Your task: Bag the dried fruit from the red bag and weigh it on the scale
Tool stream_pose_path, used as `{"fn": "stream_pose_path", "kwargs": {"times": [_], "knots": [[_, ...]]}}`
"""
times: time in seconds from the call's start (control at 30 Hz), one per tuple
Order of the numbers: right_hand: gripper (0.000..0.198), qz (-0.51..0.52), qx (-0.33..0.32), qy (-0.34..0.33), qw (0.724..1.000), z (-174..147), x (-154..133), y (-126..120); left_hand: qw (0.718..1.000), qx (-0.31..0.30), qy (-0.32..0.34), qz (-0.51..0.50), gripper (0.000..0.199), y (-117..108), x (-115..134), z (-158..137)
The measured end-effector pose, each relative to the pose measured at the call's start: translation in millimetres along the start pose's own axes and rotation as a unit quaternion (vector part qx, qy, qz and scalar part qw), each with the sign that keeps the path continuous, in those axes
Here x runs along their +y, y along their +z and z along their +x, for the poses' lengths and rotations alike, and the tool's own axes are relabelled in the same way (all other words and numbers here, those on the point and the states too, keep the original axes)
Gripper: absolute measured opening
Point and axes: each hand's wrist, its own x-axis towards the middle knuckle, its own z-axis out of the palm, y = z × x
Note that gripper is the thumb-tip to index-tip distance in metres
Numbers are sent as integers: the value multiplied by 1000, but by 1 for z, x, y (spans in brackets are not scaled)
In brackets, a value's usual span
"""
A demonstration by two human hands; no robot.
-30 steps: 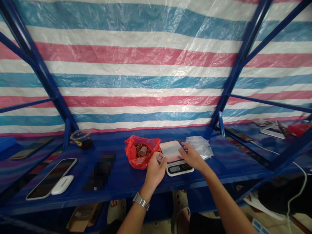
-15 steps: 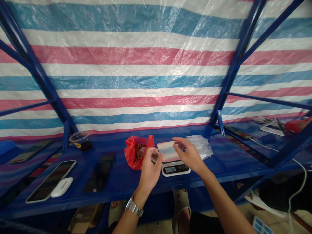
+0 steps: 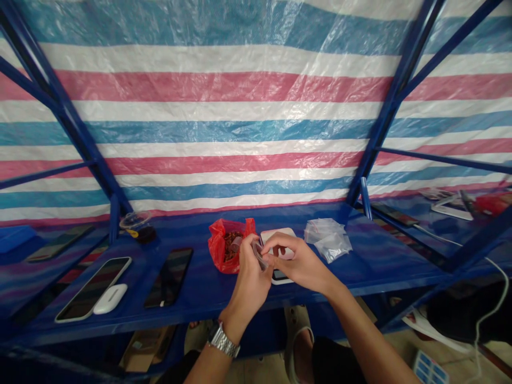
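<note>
My left hand (image 3: pixel 253 272) is closed round a small clear plastic bag (image 3: pixel 260 256), which is mostly hidden by the fingers. The thumb and fingers of my right hand (image 3: pixel 294 260) pinch the bag's edge. Just left of my hands, a red plastic bag (image 3: pixel 218 256) stands open with small brown pieces (image 3: pixel 231 248) and a small clear cup (image 3: pixel 236 244) inside. A white digital scale (image 3: pixel 280 234) lies beneath and behind my right hand, its display partly covered.
Clear plastic bags (image 3: pixel 328 240) lie in a pile right of the scale. To the left are a black phone (image 3: pixel 170 277), a pale-edged phone (image 3: pixel 94 290), a white earphone case (image 3: pixel 111 298) and a clear cup of dark liquid (image 3: pixel 141 229). Blue metal posts (image 3: pixel 68 128) flank the blue table (image 3: pixel 192 314).
My right hand has moved left from over the scale to the small clear bag and now pinches its edge. My left hand still holds that bag, turned more edge-on.
</note>
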Motion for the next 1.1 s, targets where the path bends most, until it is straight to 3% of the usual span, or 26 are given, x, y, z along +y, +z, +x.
{"fn": "stream_pose_path", "kwargs": {"times": [0.2, 0.4, 0.53, 0.63, 0.83, 1.03, 1.1], "knots": [[4, -46, -55, 10, 997, -8, -7, -3, 1000, 5, 5, 1, 56, -6, 1, 0], [7, -102, 81, -6, 991, -4, 6, -12, 996, -7, 19, 83, 55, -11, 2, 0], [13, -132, 173, 57, 974, 1, 38, -25, 976, 13, 74, 202, 79, -15, 10, -1], [12, -158, 205, 118, 959, 4, 74, -29, 966, 21, 78, 246, 76, -20, 13, -2], [16, -231, 158, 241, 929, 2, 117, -34, 954, 49, 68, 288, 64, -35, 12, -2], [19, -255, 56, 255, 931, -7, 107, -45, 949, 74, 61, 300, 56, -52, 16, -1], [26, -251, 52, 238, 937, -10, 99, -49, 949, 81, 57, 298, 55, -56, 17, -1]]}}
